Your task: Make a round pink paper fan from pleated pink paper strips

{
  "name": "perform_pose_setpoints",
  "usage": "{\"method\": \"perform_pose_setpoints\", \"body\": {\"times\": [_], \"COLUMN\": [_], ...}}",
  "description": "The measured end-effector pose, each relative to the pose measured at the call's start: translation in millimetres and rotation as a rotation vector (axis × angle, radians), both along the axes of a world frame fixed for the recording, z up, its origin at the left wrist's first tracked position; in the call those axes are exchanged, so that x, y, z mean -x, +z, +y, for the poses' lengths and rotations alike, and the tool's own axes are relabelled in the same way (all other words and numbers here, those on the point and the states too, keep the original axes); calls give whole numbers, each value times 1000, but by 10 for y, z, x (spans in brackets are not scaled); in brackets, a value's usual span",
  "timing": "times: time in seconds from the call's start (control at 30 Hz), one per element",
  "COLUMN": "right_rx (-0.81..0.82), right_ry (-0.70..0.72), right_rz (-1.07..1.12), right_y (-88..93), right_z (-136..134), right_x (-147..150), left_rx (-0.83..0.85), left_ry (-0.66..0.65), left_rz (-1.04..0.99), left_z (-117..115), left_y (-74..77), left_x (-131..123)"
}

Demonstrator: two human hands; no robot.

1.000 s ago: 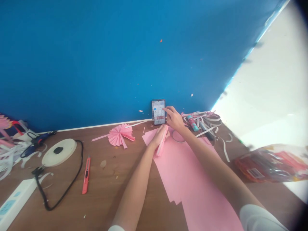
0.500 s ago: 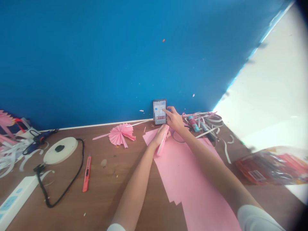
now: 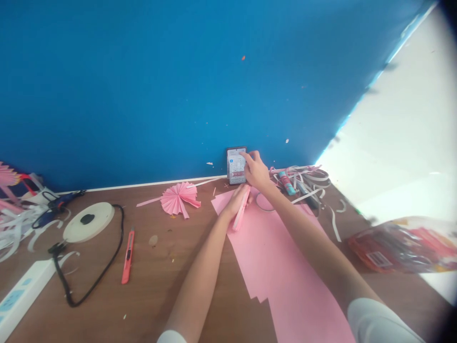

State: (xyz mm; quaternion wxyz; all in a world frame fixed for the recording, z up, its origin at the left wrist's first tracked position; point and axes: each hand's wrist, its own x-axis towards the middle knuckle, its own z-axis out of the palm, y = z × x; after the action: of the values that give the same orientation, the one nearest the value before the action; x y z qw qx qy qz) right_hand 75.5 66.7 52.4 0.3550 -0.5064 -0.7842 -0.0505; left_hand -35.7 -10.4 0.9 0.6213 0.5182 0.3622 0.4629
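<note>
A smartphone (image 3: 233,167) leans upright against the blue wall, its lit screen showing rows of icons or keys. My right hand (image 3: 256,170) reaches to it with the index finger stretched to the upper part of the screen; the other fingers are partly curled and hold nothing visible. Just below the phone, my left hand (image 3: 237,202) is closed around a narrow stack of folded pink paper (image 3: 242,209), held on edge. Under both arms lies a large sheet of pink paper (image 3: 282,267) with stepped cut edges. A pleated pink paper fan (image 3: 180,198) rests left of my left hand.
A red utility knife (image 3: 128,257), a round cream-coloured device (image 3: 89,223) with a black cable and a white power strip (image 3: 24,295) lie to the left. On the right are a glue stick (image 3: 286,183), white paper strips (image 3: 317,178) and a plastic package (image 3: 400,247).
My right index finger has moved up on the phone screen, from about the middle to near the top. My left hand keeps its hold on the folded pink paper.
</note>
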Motion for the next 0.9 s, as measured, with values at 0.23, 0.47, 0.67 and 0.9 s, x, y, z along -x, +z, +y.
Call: {"method": "perform_pose_setpoints", "body": {"times": [0.23, 0.47, 0.67, 0.9], "right_rx": [-17, 131, 191, 226], "right_ry": [75, 85, 210, 242], "right_rz": [263, 339, 260, 341], "right_y": [-119, -441, -481, -482], "right_z": [-178, -780, -1019, -958], "right_x": [-34, -209, -282, -289], "left_rx": [-25, -90, -101, -74], "left_ry": [122, 127, 167, 161], "left_rz": [-32, 18, 57, 98], "left_z": [7, -2, -33, -59], "left_y": [-25, 4, 17, 69], "left_x": [-4, -8, -13, -10]}}
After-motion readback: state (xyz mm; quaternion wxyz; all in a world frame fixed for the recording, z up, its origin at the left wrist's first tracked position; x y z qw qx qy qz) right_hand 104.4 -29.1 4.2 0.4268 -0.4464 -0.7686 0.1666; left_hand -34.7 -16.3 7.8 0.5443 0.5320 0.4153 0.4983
